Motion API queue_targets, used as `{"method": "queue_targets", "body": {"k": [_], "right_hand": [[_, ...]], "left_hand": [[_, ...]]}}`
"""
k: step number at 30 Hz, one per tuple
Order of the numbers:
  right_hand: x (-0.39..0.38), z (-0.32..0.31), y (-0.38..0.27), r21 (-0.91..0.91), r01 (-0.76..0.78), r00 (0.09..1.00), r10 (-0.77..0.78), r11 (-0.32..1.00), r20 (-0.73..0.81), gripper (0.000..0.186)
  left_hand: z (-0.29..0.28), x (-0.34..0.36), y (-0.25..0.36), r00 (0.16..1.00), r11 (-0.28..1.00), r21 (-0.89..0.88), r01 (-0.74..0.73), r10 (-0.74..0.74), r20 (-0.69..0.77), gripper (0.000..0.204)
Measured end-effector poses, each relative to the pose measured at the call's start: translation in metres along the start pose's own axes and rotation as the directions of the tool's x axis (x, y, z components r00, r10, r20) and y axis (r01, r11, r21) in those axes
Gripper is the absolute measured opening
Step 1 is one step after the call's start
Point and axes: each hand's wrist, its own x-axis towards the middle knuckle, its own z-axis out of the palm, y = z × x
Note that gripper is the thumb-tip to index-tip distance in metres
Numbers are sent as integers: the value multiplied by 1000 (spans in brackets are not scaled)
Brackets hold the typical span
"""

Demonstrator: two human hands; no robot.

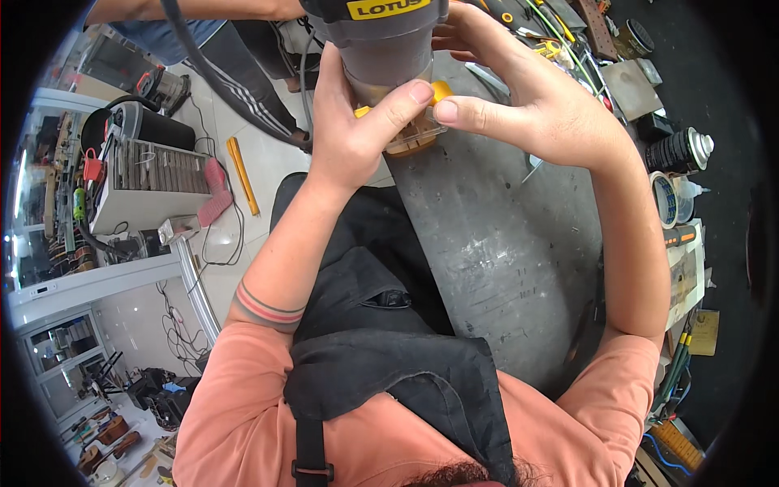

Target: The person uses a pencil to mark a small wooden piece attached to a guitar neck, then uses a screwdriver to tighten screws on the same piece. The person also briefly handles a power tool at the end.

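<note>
A grey and black trim router stands upright at the top of the view, by the edge of a dark metal worktop. Its lower end has a clear base and a yellow knob. A brown, wood-coloured piece shows beneath that base; whether they touch is unclear. My left hand is wrapped round the router's lower body, thumb across the front. Cupped about its other side, my right hand has its thumb at the base beside the knob; its fingertips are partly hidden behind the body.
A thick grey cable loops down at upper left, near another person's striped trouser leg. Hand tools, a black spray can and a tape roll line the worktop's right side. A yellow bar lies on the floor.
</note>
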Motion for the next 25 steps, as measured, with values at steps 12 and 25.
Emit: {"method": "queue_targets", "body": {"k": [12, 25], "right_hand": [[-49, 43, 0, -414, -251, 961, 175, 875, -212, 96], [7, -2, 13, 228, 198, 973, -163, 953, -163, 115]], "left_hand": [[11, -3, -1, 996, 996, -80, -49, 43, -72, 53], [-6, -3, -29, 980, 980, 11, -201, 201, -11, 83]]}}
